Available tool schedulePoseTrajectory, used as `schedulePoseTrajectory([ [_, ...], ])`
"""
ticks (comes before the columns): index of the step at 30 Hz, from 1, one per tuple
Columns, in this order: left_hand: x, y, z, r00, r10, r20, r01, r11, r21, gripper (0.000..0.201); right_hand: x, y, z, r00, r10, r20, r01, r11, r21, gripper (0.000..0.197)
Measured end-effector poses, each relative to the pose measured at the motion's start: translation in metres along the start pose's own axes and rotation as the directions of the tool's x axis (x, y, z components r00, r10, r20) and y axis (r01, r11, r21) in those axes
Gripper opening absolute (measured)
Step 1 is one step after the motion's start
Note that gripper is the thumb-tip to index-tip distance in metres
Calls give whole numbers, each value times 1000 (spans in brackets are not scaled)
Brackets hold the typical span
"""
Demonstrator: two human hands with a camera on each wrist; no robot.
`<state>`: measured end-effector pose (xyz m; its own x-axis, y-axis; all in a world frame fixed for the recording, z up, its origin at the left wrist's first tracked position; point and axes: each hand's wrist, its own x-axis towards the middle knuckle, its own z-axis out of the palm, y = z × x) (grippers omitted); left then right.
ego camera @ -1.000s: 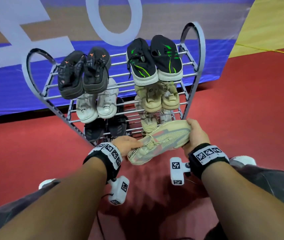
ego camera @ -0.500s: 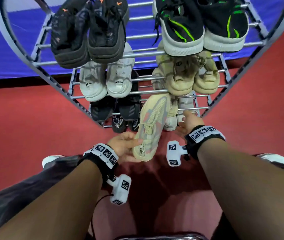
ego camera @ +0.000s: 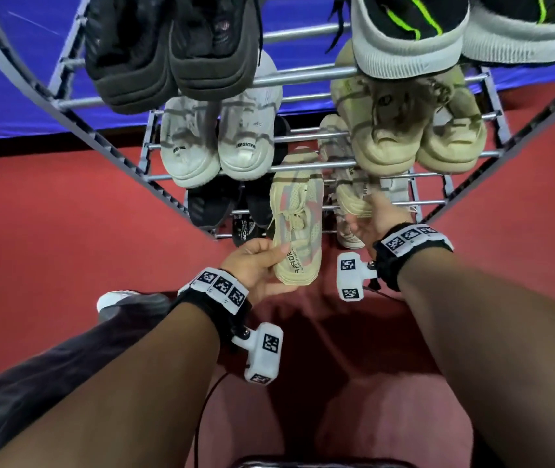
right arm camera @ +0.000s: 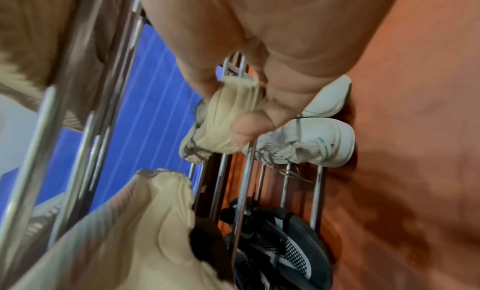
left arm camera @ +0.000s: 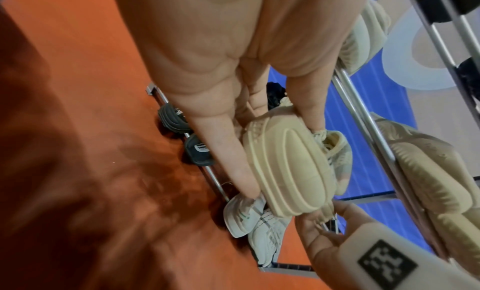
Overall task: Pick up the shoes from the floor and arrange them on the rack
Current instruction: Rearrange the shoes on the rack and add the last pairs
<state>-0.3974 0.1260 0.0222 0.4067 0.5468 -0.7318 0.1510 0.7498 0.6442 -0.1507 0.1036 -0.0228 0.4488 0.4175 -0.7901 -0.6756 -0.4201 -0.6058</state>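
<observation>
We find the left hand (ego camera: 255, 265) gripping the heel of the beige knit sneaker (ego camera: 298, 217), toe under the rack (ego camera: 303, 168) bars. The right hand (ego camera: 375, 219) pinches its shelved mate (ego camera: 353, 201). Risk: toe snagging a bar, dislodging neighbours.

The white shoe (ego camera: 247, 143) heel reads "DESIGN", perhaps; the beige shoe (ego camera: 298, 224) heel "AFROR".

Beige knit shoe (ego camera: 298, 217), laces knotted, black lettering on heel tab; toe points 12 o'clock under the rack's (ego camera: 303, 167) lower bars, heel gripped by left hand (ego camera: 252, 265). Its mate (ego camera: 353, 194) at 3 o'clock, on rack, heel gripped by right hand (ego camera: 379, 216). Rack: grey metal bars, tiers filled with black, white, beige, black-green pairs, heels outward.
</observation>
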Motion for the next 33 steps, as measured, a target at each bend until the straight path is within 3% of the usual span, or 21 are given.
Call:
schedulePoseTrajectory([
  [2, 6, 5, 10, 1000, 10, 4, -9, 1000, -18, 14, 2, -1, -8, 999, -37, -40, 39, 997, 63, 25],
  [5, 18, 11, 31, 1000, 9, 18, -8, 999, -45, 41, 1, -4, -26, 992, -82, -100, 99, 978, 184, 20],
  [9, 37, 22, 70, 998, 22, 57, -19, 999, -47, 32, -4, -23, -50, 976, -124, -179, 168, 951, 258, 15],
  [11, 49, 29, 92, 998, 39, 46, -35, 996, -82, 39, -3, -32, -62, 972, -137, -192, 189, 940, 284, 14],
  [14, 69, 32, 118, 999, 45, 30, -41, 988, -148, 47, -3, -37, -75, 972, -151, -182, 190, 957, 219, 14],
  [18, 90, 15, 136, 999, -21, -34, 20, 1000, -11, 75, 4, -24, -87, 985, -90, -144, 100, 993, 64, 23],
  [22, 99, 5, 140, 993, 5, -117, -2, 1000, 27, 56, 10, -11, -87, 984, -82, -156, 87, 996, 23, 22],
  [26, 104, 4, 143, 989, 27, -144, -20, 999, 46, 61, 14, -10, -85, 981, -138, -134, 140, 990, 0, 34],
  [33, 108, -2, 148, 994, 47, -99, -39, 996, 77, 58, 24, -12, -84, 974, -163, -156, 185, 973, 138, 48],
])
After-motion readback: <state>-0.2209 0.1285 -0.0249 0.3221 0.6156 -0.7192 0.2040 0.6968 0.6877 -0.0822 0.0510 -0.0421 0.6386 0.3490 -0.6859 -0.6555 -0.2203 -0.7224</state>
